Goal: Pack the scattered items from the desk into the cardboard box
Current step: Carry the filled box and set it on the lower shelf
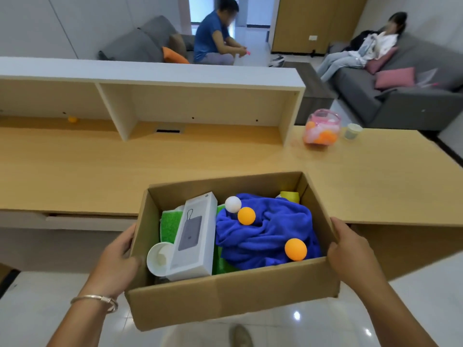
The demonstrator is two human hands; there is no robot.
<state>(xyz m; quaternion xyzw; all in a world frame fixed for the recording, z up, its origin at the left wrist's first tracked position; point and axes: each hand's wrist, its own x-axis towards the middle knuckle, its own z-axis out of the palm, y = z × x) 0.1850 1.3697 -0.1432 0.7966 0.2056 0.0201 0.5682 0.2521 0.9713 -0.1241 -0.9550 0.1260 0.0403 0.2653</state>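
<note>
A: Where is the cardboard box at this moment?

B: It sits between the person's two hands, its near part out over the floor and its far end over the front edge of the worktop; whether it rests on that edge cannot be told. The left hand presses against the box's left wall, thumb near the rim, and its fingers lie straight along the cardboard. The right hand clasps the right wall the same way, fingers flat on the outside and the thumb up at the rim.

A: So neither hand is clenched?

B: No, both are spread flat against the sides, squeezing the box from left and right. A bracelet circles the left wrist.

A: What lies inside?

B: A blue cloth fills the right half, with a white ball and two orange balls on it. A white carton picturing a power bank stands tilted left of the cloth, a white cup beside it near the left wall, green fabric behind. A yellow item shows in the far right corner.

A: Anything on the worktop?

B: A pink-rimmed jar of balls and a small cup stand far right, and one orange ball lies under the shelf unit.
</note>
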